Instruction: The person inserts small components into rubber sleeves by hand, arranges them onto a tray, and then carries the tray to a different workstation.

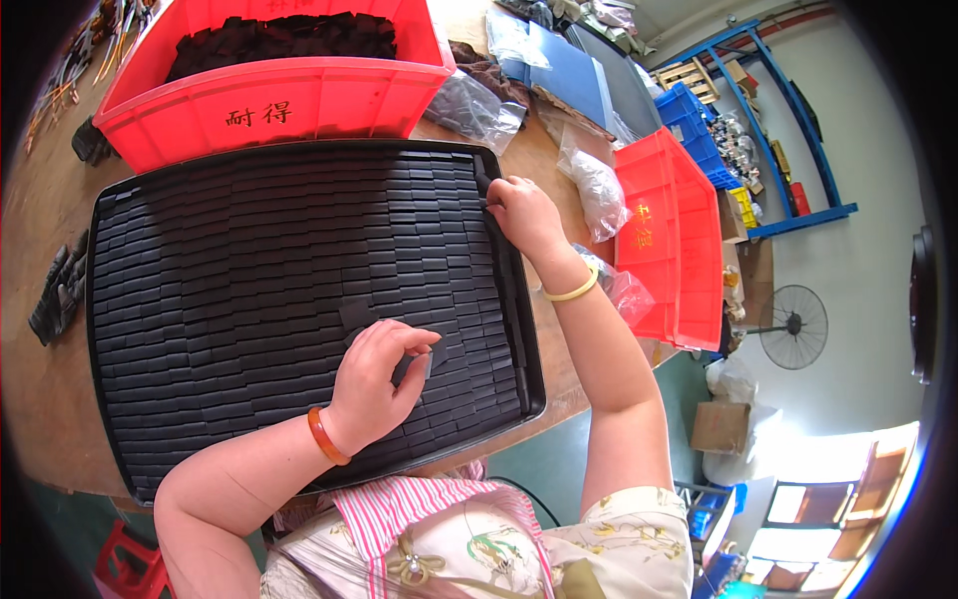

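A large black tray (532, 384) lies before me, covered with overlapping rows of small flat black rectangular pieces (249, 270). Over its lower middle, my left hand (374, 384) pinches one small flat black piece (427, 361) between thumb and fingers. A loose black piece (356, 313) rests askew on the rows just beyond that hand. At the tray's upper right edge, my right hand (526, 212) has its fingers closed together, touching the end of the rows. Whatever is between those fingertips is hidden.
A red bin (269, 105) of black pieces stands beyond the tray. Another red bin (669, 240) is to the right, with clear plastic bags (596, 195) beside it. Dark gloves (60, 290) lie on the wooden table (45, 399) at left. A red stool (130, 559) stands below.
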Action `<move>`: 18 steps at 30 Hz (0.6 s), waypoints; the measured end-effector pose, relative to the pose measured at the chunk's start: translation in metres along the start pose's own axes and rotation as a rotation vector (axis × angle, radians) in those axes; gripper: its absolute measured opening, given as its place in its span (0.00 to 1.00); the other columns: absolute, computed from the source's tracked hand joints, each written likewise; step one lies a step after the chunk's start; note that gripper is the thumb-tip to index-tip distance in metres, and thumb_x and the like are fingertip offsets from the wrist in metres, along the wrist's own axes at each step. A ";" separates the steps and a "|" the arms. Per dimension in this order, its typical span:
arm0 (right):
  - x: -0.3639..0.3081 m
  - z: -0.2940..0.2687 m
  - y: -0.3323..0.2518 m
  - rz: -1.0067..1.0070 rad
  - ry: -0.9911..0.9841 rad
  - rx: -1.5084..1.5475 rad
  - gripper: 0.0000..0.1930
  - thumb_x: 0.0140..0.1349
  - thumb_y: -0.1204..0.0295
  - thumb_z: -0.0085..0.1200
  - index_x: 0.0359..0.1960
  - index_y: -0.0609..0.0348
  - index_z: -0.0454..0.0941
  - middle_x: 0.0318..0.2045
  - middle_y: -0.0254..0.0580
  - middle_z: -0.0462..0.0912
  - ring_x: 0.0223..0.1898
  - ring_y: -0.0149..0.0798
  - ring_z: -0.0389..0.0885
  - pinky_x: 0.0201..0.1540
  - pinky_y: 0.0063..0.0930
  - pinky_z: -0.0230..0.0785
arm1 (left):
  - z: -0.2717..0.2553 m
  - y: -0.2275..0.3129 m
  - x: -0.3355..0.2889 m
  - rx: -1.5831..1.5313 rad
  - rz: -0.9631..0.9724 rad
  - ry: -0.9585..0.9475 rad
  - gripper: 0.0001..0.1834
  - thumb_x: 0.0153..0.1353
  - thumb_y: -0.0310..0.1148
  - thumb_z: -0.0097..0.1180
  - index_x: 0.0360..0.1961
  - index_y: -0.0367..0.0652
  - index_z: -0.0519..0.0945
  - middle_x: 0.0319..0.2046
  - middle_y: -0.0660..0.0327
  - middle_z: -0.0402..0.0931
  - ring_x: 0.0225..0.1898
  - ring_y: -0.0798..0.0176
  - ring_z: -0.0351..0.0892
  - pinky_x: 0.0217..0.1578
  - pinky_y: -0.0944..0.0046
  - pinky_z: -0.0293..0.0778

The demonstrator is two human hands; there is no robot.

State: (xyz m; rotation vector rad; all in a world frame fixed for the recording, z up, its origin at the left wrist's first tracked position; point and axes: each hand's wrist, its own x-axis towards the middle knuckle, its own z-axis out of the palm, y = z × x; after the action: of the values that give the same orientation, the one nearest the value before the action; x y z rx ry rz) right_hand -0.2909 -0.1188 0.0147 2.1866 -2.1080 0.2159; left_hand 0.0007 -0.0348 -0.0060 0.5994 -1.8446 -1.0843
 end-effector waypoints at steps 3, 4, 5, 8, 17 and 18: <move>0.000 -0.002 0.005 0.018 -0.059 -0.018 0.04 0.53 0.72 0.58 0.31 0.52 0.81 0.31 0.43 0.80 0.41 0.48 0.80 0.44 0.41 0.73 | 0.003 0.000 0.001 -0.005 0.001 -0.007 0.17 0.51 0.14 0.56 0.42 0.41 0.77 0.31 0.59 0.76 0.33 0.60 0.78 0.34 0.65 0.73; 0.002 -0.003 0.005 0.002 -0.090 -0.031 0.04 0.52 0.72 0.58 0.31 0.51 0.82 0.31 0.43 0.81 0.40 0.47 0.80 0.44 0.42 0.74 | 0.002 0.000 0.001 -0.008 -0.002 -0.007 0.17 0.51 0.14 0.56 0.42 0.42 0.77 0.31 0.59 0.76 0.33 0.60 0.78 0.34 0.65 0.73; 0.002 -0.003 0.008 0.003 -0.090 -0.032 0.04 0.52 0.72 0.58 0.31 0.51 0.82 0.31 0.43 0.81 0.40 0.47 0.80 0.44 0.42 0.74 | 0.002 0.000 0.001 -0.011 -0.004 -0.006 0.17 0.51 0.14 0.56 0.42 0.42 0.77 0.31 0.59 0.76 0.34 0.61 0.78 0.34 0.66 0.72; 0.004 -0.011 0.005 0.084 -0.187 0.055 0.05 0.53 0.72 0.58 0.32 0.51 0.83 0.32 0.43 0.83 0.41 0.48 0.81 0.44 0.42 0.73 | 0.001 0.001 0.001 -0.009 -0.009 -0.004 0.17 0.51 0.14 0.56 0.42 0.42 0.77 0.31 0.59 0.76 0.33 0.61 0.78 0.34 0.65 0.73; -0.009 -0.002 -0.002 0.149 -0.055 -0.008 0.08 0.54 0.69 0.61 0.32 0.57 0.77 0.30 0.47 0.83 0.36 0.50 0.81 0.41 0.43 0.73 | 0.001 0.000 0.001 -0.005 -0.012 -0.009 0.16 0.51 0.15 0.56 0.41 0.41 0.77 0.31 0.59 0.76 0.33 0.61 0.78 0.34 0.65 0.72; -0.010 -0.001 -0.003 0.158 -0.040 -0.010 0.07 0.54 0.70 0.60 0.32 0.57 0.77 0.30 0.47 0.83 0.36 0.50 0.81 0.41 0.43 0.73 | 0.000 0.000 0.001 -0.004 -0.012 -0.008 0.16 0.51 0.15 0.56 0.41 0.41 0.77 0.31 0.59 0.76 0.33 0.61 0.78 0.34 0.65 0.72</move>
State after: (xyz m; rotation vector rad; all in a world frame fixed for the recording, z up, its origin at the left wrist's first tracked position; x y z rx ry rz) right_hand -0.2885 -0.1083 0.0140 2.0369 -2.2996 0.1744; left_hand 0.0000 -0.0357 -0.0055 0.6058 -1.8472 -1.0999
